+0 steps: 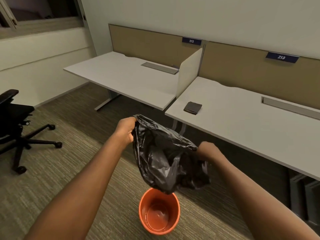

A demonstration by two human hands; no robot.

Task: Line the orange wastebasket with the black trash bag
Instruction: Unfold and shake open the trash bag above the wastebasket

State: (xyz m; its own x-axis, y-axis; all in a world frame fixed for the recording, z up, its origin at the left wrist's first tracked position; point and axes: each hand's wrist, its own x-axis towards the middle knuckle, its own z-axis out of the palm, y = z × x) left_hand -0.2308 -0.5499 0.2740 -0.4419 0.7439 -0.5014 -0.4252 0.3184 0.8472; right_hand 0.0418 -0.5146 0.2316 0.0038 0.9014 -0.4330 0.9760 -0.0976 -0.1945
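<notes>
The black trash bag point(162, 158) hangs in the air between the two hands, its mouth stretched from the left hand point(125, 131) across to the right hand point(208, 153). Its crumpled body sags below the fingers, and its lowest fold dangles just over the far rim of the orange wastebasket point(158, 212); whether it touches that rim I cannot tell. The wastebasket stands upright on the carpet, well below both sets of fingers, its inside bare and shiny, so no lining is in place yet.

The left hand's fingers are clenched on the bag's upper edge, and the right hand's fingers pinch the opposite edge, though the plastic partly hides them.

By my reading, the opening of the bag is underway. Lowering it into the wastebasket, pushing it down and folding the edge over the rim all remain.
</notes>
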